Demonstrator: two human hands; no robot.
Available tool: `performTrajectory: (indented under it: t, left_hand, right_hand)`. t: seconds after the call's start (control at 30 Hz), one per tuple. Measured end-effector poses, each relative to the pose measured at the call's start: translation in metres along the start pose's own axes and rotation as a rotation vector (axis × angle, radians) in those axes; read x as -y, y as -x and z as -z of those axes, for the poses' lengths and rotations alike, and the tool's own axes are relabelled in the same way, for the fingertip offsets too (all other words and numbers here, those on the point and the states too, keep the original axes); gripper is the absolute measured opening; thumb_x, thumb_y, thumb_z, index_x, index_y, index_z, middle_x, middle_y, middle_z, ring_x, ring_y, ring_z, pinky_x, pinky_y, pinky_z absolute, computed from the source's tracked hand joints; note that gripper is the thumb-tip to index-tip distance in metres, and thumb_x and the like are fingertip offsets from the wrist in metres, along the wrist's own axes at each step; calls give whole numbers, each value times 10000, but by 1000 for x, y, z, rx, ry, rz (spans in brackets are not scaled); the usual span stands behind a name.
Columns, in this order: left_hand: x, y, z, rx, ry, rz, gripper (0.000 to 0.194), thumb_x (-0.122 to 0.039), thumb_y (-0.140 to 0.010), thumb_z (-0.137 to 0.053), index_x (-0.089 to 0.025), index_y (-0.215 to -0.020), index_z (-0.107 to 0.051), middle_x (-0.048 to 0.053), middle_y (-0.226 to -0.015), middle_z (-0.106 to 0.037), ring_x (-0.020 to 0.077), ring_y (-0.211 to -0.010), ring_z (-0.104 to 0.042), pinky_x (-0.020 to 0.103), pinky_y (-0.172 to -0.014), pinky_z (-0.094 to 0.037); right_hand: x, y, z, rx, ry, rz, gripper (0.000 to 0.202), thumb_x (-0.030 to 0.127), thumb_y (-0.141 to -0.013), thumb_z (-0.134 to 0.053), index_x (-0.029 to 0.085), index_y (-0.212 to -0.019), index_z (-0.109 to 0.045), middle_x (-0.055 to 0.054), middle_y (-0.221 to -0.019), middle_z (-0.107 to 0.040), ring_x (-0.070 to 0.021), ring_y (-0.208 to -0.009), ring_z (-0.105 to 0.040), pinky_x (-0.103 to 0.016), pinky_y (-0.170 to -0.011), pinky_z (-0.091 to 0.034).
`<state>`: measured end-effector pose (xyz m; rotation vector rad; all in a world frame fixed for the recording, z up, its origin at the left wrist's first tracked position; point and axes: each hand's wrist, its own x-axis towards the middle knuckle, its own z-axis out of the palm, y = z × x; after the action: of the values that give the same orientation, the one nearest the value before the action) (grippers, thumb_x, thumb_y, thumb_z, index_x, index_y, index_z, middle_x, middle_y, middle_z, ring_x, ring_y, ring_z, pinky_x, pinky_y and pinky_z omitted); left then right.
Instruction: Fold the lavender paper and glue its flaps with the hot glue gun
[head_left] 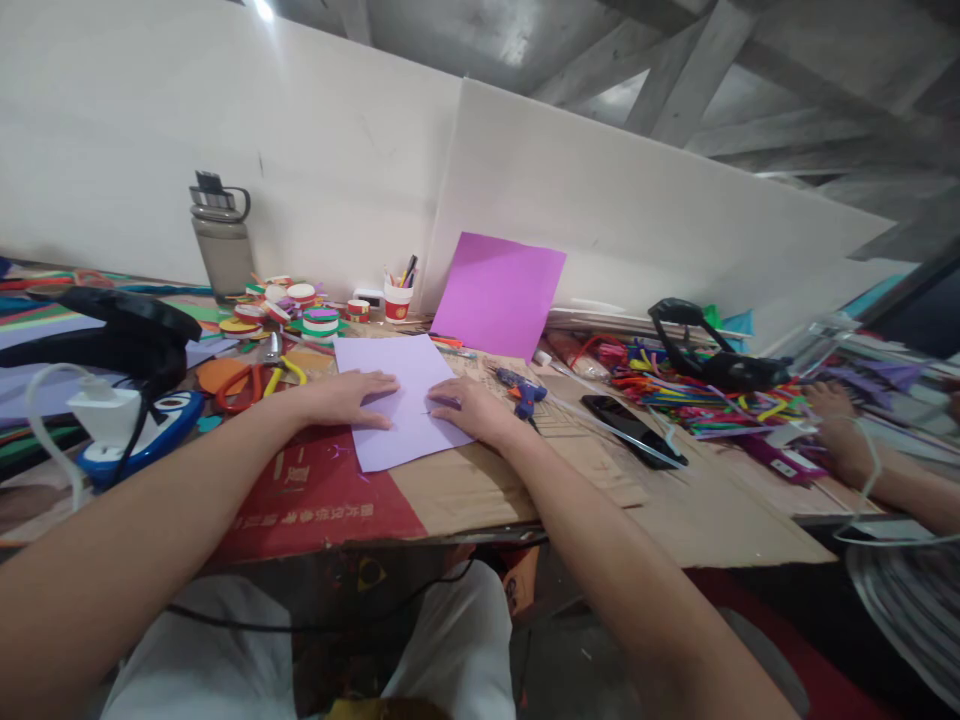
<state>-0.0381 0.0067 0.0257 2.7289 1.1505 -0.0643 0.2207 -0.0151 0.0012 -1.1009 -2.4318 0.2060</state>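
Observation:
A light purple sheet of paper (405,375) lies on flattened cardboard in front of me. My left hand (349,398) rests flat on its left part, fingers stretched out and apart. On the right edge of the sheet lies my right hand (465,408), its fingers extended towards the middle. A tiny dark line shows by the right fingertips; I cannot make out what it is. Just right of that hand is a blue glue gun (523,393). Pliers with yellow handles (286,375) and red-handled ones (241,388) lie beyond my left forearm.
A bright purple sheet (499,290) leans on the white board behind. Around stand a bottle (223,240), a cup of pens (397,298) and a power strip (142,440). A phone (634,430) lies right, near colourful craft sticks. Another person's hand (840,425) is far right.

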Motion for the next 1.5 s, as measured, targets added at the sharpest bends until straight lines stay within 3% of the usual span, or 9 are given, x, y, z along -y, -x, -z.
performTrajectory:
  t: [0.27, 0.43, 0.63, 0.83, 1.07, 1.2, 1.33, 1.5]
  left_hand:
    - [-2, -2, 1, -7, -17, -47, 698, -605, -837, -452, -187, -1394, -415, 86, -1491, -333, 226, -1363, -307, 319, -1106, -200]
    - [-4, -2, 3, -33, -24, -79, 653, -581, -848, -458, -170, -1356, -468, 81, -1450, -410, 218, -1337, -349, 297, -1095, -224]
    - [-20, -4, 3, -135, -19, -85, 501, -530, -842, -498, -213, -1218, -593, 53, -1264, -592, 216, -1122, -542, 275, -949, -379]
    - [-25, -10, -2, -284, 27, -113, 281, -375, -865, -503, -198, -937, -708, 36, -942, -683, 169, -901, -598, 259, -817, -411]
    - [-23, -10, -3, -341, 89, -33, 249, -360, -849, -529, -209, -885, -723, 17, -903, -692, 151, -815, -598, 234, -723, -408]
    - [-24, -9, -2, -356, 86, 23, 257, -369, -846, -532, -204, -867, -728, 20, -900, -700, 157, -810, -598, 237, -710, -406]
    - [-25, -8, -2, -343, 97, -14, 257, -396, -829, -555, -209, -865, -727, 18, -902, -697, 157, -812, -600, 237, -720, -408]
    - [-25, -7, -1, -323, 97, -77, 262, -397, -831, -554, -200, -868, -723, 25, -890, -689, 158, -840, -601, 242, -752, -407]
  right_hand:
    - [0, -2, 1, -5, 67, 115, 208, 278, -870, -572, 166, -994, -697, -69, -1012, -695, -187, -984, -588, -328, -937, -400]
    - [6, -4, 2, 15, 194, 159, 272, 297, -929, -469, 157, -927, -702, -87, -934, -687, -189, -914, -576, -333, -895, -394]
    - [13, -7, -2, -19, 265, 131, 280, 304, -936, -454, 150, -908, -687, -102, -919, -662, -191, -901, -547, -320, -855, -384]
    - [8, -8, -7, -101, 149, 74, 223, 288, -911, -511, 162, -847, -684, -73, -846, -664, -173, -866, -551, -298, -825, -394]
    - [1, -4, 4, -79, 105, 13, 92, 205, -836, -607, 165, -850, -690, -57, -859, -659, -158, -840, -556, -271, -792, -407]
    - [-4, -3, 7, -59, 148, -60, 123, 202, -847, -581, 173, -837, -700, -56, -843, -679, -160, -812, -566, -268, -761, -398]
    - [-1, -3, 8, -60, 123, -93, 170, 286, -865, -566, 176, -854, -696, -54, -865, -687, -151, -815, -572, -251, -740, -384]
    - [3, 2, 20, -195, 200, -310, 374, 380, -930, -405, 166, -756, -658, -53, -757, -659, -148, -706, -555, -253, -636, -351]
